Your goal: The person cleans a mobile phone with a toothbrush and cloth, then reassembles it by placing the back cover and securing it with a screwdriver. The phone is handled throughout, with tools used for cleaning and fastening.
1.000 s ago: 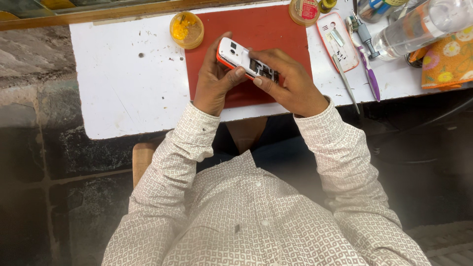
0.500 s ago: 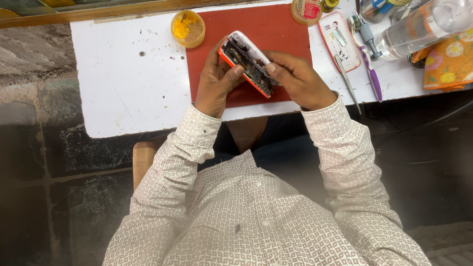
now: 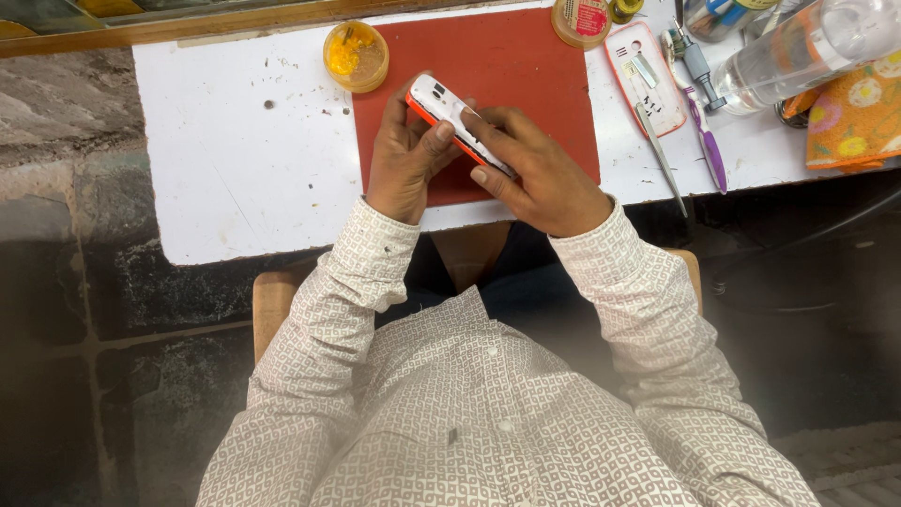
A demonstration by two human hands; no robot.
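Below, a white table (image 3: 235, 141) carries a red mat (image 3: 526, 75). Over the mat, both hands grasp a small phone (image 3: 455, 122), its length slanting from far-left to near-right: left hand (image 3: 404, 164) cradles beneath, right hand (image 3: 535, 174) presses atop.

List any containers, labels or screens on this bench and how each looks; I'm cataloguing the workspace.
Round tub: far edge left of the red mat, yellow with yellow paste inside.
Round lid: top edge past the mat, tan with a red label.
Clear bottle: lying far right.
No lit screen shows.
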